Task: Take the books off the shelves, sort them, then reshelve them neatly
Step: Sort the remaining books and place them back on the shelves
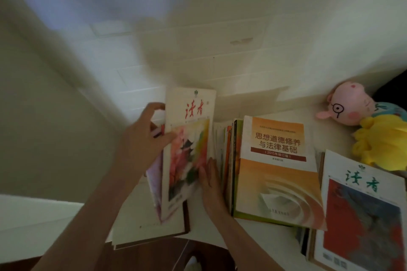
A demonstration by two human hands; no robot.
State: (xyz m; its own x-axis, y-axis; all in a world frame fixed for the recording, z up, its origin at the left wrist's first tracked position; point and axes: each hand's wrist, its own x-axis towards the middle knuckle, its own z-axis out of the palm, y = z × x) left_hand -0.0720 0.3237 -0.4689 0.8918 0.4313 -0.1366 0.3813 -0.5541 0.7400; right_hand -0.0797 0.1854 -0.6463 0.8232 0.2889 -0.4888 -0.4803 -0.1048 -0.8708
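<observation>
Nearest me, my left hand [141, 138] and right hand [211, 185] pinch the magazine [189, 149] by its edges, just beside the leaning book row [229, 156]. If thin pages slip, it could knock that row over.

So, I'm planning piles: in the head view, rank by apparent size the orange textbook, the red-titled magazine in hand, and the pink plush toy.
1. orange textbook
2. red-titled magazine, tilted, so less sure
3. pink plush toy, clearly smallest

The row of books [226, 160] is standing between the left magazine [189, 145] and the textbook [277, 171]; the right magazine [361, 215] is lying further right, the plush toy [352, 108] behind it.
</observation>
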